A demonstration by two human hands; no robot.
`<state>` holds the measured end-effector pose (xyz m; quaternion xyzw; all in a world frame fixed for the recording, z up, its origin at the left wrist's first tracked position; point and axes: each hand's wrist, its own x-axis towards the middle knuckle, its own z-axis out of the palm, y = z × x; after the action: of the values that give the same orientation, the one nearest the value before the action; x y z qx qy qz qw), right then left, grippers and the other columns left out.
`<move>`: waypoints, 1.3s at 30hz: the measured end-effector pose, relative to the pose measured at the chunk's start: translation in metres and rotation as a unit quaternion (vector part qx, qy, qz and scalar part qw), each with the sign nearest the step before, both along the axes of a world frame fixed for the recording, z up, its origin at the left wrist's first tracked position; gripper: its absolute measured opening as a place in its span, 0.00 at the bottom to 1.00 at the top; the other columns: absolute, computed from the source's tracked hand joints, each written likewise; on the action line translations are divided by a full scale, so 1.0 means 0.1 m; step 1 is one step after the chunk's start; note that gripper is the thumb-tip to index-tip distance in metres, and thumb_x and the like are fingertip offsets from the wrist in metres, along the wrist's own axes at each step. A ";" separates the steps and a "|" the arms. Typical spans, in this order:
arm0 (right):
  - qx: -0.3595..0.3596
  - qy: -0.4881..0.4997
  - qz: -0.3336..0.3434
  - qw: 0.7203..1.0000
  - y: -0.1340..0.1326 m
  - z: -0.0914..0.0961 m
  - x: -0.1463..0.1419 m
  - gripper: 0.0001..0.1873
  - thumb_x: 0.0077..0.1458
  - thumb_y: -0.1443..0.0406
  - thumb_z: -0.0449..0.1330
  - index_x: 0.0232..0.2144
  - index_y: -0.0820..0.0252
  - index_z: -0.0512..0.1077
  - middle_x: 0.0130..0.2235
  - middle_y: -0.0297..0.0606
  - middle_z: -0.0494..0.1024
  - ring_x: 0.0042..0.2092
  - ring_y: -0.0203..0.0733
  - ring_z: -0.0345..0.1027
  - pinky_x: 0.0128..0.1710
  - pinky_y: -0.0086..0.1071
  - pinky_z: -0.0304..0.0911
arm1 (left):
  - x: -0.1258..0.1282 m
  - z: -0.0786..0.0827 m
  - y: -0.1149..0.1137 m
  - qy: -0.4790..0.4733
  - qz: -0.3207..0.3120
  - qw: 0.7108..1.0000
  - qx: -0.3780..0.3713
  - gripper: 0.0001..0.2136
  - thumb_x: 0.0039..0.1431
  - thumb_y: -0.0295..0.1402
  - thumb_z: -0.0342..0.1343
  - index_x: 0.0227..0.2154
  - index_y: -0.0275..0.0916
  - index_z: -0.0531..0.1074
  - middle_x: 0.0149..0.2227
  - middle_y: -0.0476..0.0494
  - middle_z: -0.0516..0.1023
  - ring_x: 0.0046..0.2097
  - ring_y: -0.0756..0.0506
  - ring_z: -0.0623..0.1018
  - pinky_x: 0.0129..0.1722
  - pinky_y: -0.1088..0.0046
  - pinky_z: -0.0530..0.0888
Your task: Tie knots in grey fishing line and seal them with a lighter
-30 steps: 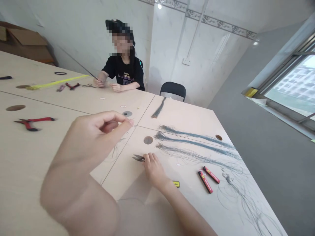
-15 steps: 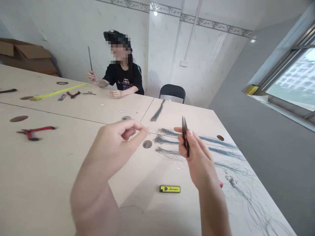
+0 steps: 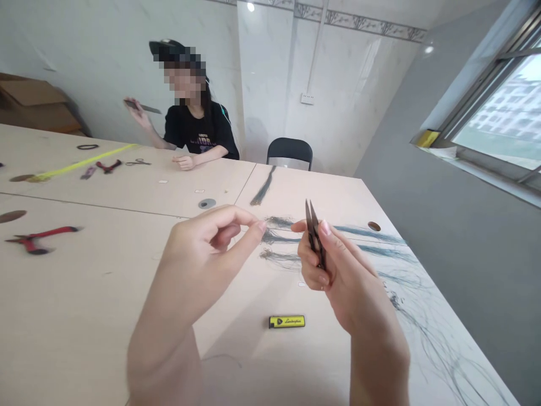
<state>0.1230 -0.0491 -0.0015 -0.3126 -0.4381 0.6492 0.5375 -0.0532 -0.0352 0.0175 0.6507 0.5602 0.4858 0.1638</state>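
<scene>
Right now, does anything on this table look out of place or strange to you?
Yes: loose blue-grey strands sprawl tangled toward the right edge of the table, looking messy beside the neater gathered bundles.

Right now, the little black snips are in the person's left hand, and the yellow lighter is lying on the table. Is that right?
Not quite. The head view shows the black snips in the right hand, not the left hand. The yellow lighter is lying on the table, as you said.
</scene>
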 end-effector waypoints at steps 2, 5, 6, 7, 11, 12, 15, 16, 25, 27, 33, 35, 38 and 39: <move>-0.031 0.033 0.038 0.998 0.01 0.01 -0.04 0.17 0.66 0.52 0.55 0.35 0.59 0.70 0.26 0.28 0.57 0.22 0.26 0.44 0.19 0.22 0.43 | 0.01 0.01 -0.02 -0.021 0.001 1.000 0.000 0.06 0.54 0.36 0.59 0.24 0.44 0.75 0.19 0.54 0.58 0.23 0.51 0.61 0.23 0.75 0.60; -0.074 0.067 0.092 0.991 0.00 0.03 -0.08 0.18 0.66 0.51 0.55 0.31 0.58 0.65 0.25 0.26 0.57 0.20 0.26 0.43 0.15 0.19 0.42 | 0.04 0.03 -0.05 -0.065 0.008 0.998 -0.023 0.07 0.54 0.38 0.59 0.25 0.43 0.75 0.21 0.52 0.66 0.25 0.50 0.63 0.23 0.75 0.61; -0.082 0.074 0.110 0.988 -0.01 0.04 -0.09 0.18 0.66 0.51 0.54 0.31 0.58 0.64 0.25 0.26 0.57 0.20 0.26 0.43 0.14 0.18 0.42 | 0.05 0.04 -0.06 -0.076 0.006 0.997 -0.032 0.07 0.55 0.39 0.59 0.25 0.43 0.75 0.23 0.51 0.68 0.25 0.50 0.64 0.23 0.75 0.61; -0.086 0.080 0.127 0.985 -0.02 0.04 -0.11 0.19 0.66 0.51 0.54 0.30 0.58 0.64 0.24 0.25 0.57 0.19 0.26 0.42 0.13 0.18 0.43 | 0.06 0.05 -0.06 -0.082 0.001 0.996 -0.039 0.07 0.56 0.39 0.58 0.25 0.43 0.75 0.25 0.51 0.70 0.26 0.50 0.65 0.23 0.75 0.61; -0.076 0.106 0.174 0.976 -0.04 -0.01 -0.19 0.18 0.68 0.52 0.51 0.32 0.57 0.62 0.24 0.25 0.61 0.17 0.25 0.44 0.12 0.17 0.48 | 0.09 0.08 -0.09 -0.073 -0.015 0.996 -0.040 0.08 0.58 0.38 0.56 0.25 0.43 0.74 0.24 0.52 0.69 0.24 0.50 0.63 0.22 0.75 0.60; -0.066 0.113 0.182 0.974 -0.04 -0.02 -0.21 0.17 0.69 0.52 0.50 0.32 0.57 0.62 0.25 0.26 0.63 0.17 0.25 0.46 0.12 0.18 0.51 | 0.09 0.07 -0.10 -0.072 -0.013 0.997 -0.039 0.09 0.58 0.37 0.56 0.25 0.42 0.74 0.22 0.52 0.67 0.24 0.51 0.62 0.22 0.75 0.60; -0.034 0.125 0.196 0.972 -0.03 -0.06 -0.23 0.17 0.70 0.53 0.47 0.33 0.57 0.62 0.28 0.29 0.69 0.17 0.26 0.50 0.13 0.20 0.56 | 0.09 0.05 -0.11 -0.076 -0.019 0.996 -0.045 0.08 0.60 0.37 0.55 0.26 0.42 0.73 0.19 0.54 0.65 0.23 0.51 0.62 0.22 0.75 0.60; -0.034 0.124 0.194 0.973 -0.02 -0.06 -0.23 0.18 0.70 0.53 0.47 0.32 0.57 0.62 0.28 0.29 0.69 0.17 0.26 0.51 0.13 0.21 0.56 | 0.08 0.04 -0.10 -0.077 -0.022 0.996 -0.044 0.08 0.60 0.37 0.55 0.27 0.43 0.72 0.20 0.54 0.66 0.23 0.51 0.63 0.23 0.75 0.61; -0.054 0.050 0.154 0.985 -0.06 -0.01 -0.19 0.15 0.70 0.54 0.49 0.41 0.56 0.70 0.24 0.25 0.55 0.19 0.25 0.36 0.15 0.20 0.35 | 0.11 0.02 -0.09 -0.097 -0.007 0.994 -0.043 0.08 0.58 0.38 0.58 0.26 0.42 0.75 0.26 0.52 0.74 0.27 0.51 0.71 0.24 0.77 0.64; -0.053 0.032 0.147 0.987 -0.07 0.00 -0.19 0.14 0.70 0.54 0.50 0.42 0.54 0.71 0.25 0.25 0.55 0.19 0.25 0.37 0.16 0.21 0.35 | 0.12 0.04 -0.10 -0.093 0.008 0.995 -0.034 0.08 0.56 0.38 0.58 0.25 0.42 0.75 0.26 0.51 0.75 0.27 0.51 0.71 0.23 0.77 0.65; -0.061 0.039 0.146 0.987 -0.06 0.00 -0.17 0.14 0.70 0.55 0.50 0.36 0.57 0.67 0.26 0.26 0.56 0.19 0.24 0.37 0.16 0.21 0.34 | 0.12 0.03 -0.10 -0.098 0.008 0.994 -0.042 0.07 0.56 0.38 0.59 0.25 0.42 0.75 0.26 0.51 0.76 0.28 0.49 0.74 0.22 0.77 0.66; -0.069 0.044 0.150 0.985 -0.06 0.00 -0.17 0.14 0.70 0.55 0.50 0.36 0.57 0.67 0.26 0.26 0.55 0.19 0.24 0.37 0.16 0.21 0.34 | 0.12 0.02 -0.09 -0.099 0.010 0.994 -0.042 0.07 0.55 0.38 0.59 0.26 0.42 0.75 0.27 0.51 0.76 0.28 0.49 0.75 0.23 0.77 0.66; -0.071 0.041 0.154 0.985 -0.06 0.00 -0.17 0.14 0.70 0.55 0.50 0.36 0.57 0.66 0.26 0.26 0.55 0.19 0.24 0.37 0.16 0.21 0.34 | 0.12 0.02 -0.09 -0.100 0.014 0.994 -0.039 0.07 0.55 0.37 0.60 0.25 0.42 0.75 0.27 0.51 0.76 0.28 0.50 0.74 0.23 0.77 0.66; -0.070 0.038 0.155 0.985 -0.06 0.00 -0.17 0.14 0.70 0.56 0.50 0.36 0.58 0.66 0.26 0.25 0.54 0.19 0.24 0.37 0.16 0.21 0.34 | 0.12 0.02 -0.09 -0.100 0.013 0.994 -0.041 0.07 0.55 0.37 0.59 0.25 0.42 0.75 0.27 0.51 0.76 0.28 0.50 0.74 0.23 0.77 0.66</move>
<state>0.1064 -0.0552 -0.0016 -0.2525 -0.4142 0.7652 0.4233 -0.0410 -0.0443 0.0198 0.5842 0.5692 0.5269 0.2392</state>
